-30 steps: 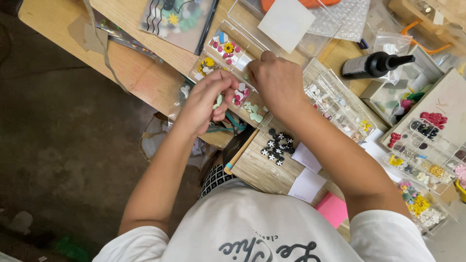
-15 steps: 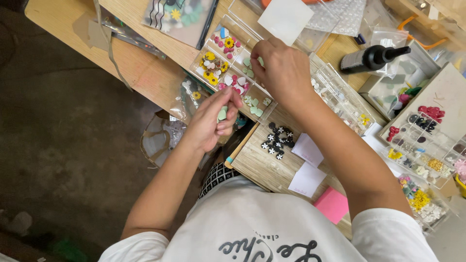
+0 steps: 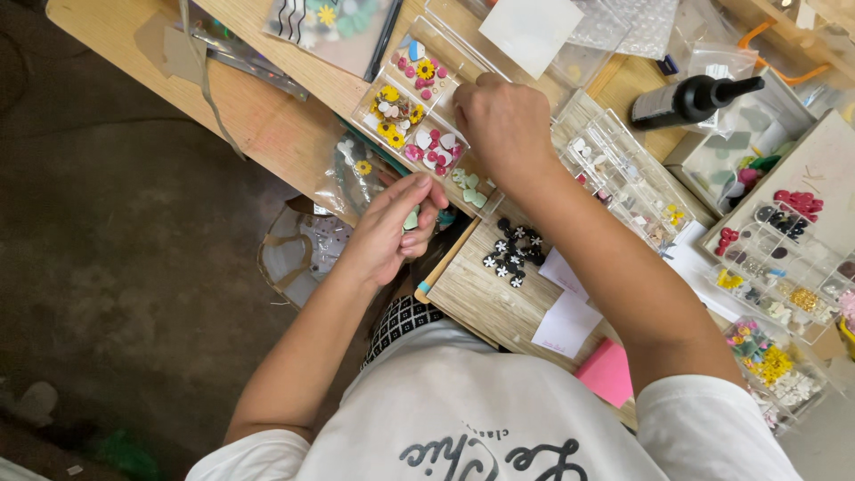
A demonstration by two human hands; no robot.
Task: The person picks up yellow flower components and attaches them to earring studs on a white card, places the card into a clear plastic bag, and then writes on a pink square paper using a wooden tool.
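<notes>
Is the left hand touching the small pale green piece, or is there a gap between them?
Touching. The head view shows the left hand pinching the small pale green piece between thumb and fingers, with no gap visible.

My left hand [image 3: 392, 233] pinches a smooth, matt pale-green piece [image 3: 411, 218]; my right hand [image 3: 503, 125] rests on the clear glossy plastic organiser box [image 3: 419, 102]; the table [image 3: 276, 125] at 10 o'clock is matt grained wood; a glossy black plastic bottle [image 3: 686, 100] lies at 2 o'clock; matt paper slips [image 3: 565, 322] lie at 5 o'clock.
</notes>
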